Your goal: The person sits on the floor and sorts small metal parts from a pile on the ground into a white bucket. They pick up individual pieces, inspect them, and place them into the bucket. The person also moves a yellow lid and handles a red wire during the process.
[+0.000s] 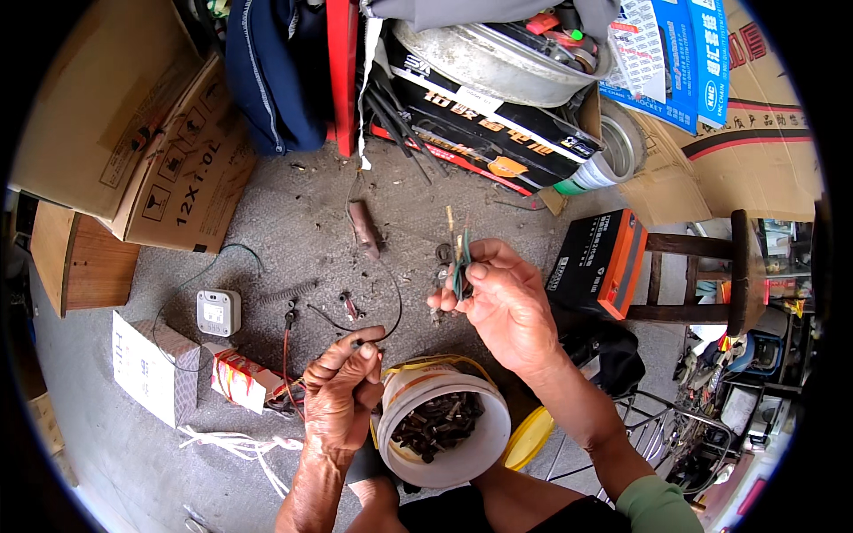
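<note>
My left hand (339, 386) is closed, thumb against forefinger, on a thin black cable (399, 306) that curves up from the fingers toward a brownish cylinder (363, 227) on the floor. To its right, my right hand (508, 306) pinches a small bunch of short wires (462, 265), dark green and pale, their ends pointing up. Below and between the hands stands a white bucket (498, 417), partly filled with small dark pieces (437, 425) too jumbled to tell apart.
On the floor lie a coil spring (289, 293), a small white square box (219, 313) and white cords (244, 442). Cardboard boxes (191, 169) stand at left. A black-and-orange box (597, 264) sits by a wooden stool (746, 271) at right. Behind is a metal wheel rim (489, 67).
</note>
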Action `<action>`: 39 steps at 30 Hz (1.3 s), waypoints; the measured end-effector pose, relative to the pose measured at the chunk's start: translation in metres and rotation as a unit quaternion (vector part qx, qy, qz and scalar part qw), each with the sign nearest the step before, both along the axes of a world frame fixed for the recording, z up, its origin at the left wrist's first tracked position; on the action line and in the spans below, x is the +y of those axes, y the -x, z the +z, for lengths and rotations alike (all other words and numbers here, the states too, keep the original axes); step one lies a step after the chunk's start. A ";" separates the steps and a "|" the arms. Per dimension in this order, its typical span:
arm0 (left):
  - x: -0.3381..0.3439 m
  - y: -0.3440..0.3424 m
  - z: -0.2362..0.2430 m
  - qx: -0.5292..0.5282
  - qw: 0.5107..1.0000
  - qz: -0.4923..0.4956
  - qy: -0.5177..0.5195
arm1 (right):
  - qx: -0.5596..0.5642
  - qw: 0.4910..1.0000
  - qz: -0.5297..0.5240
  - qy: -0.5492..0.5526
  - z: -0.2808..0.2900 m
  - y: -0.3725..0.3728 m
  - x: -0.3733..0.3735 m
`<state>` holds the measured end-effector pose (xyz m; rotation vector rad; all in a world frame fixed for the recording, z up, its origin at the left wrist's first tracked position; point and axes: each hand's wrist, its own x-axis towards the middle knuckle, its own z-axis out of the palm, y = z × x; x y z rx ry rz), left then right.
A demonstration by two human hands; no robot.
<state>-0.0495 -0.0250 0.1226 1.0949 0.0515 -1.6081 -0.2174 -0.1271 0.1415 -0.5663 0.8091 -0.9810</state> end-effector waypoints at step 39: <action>0.010 -0.003 0.008 0.061 0.997 0.010 0.043 | 0.271 0.930 0.200 0.146 -0.019 0.001 0.023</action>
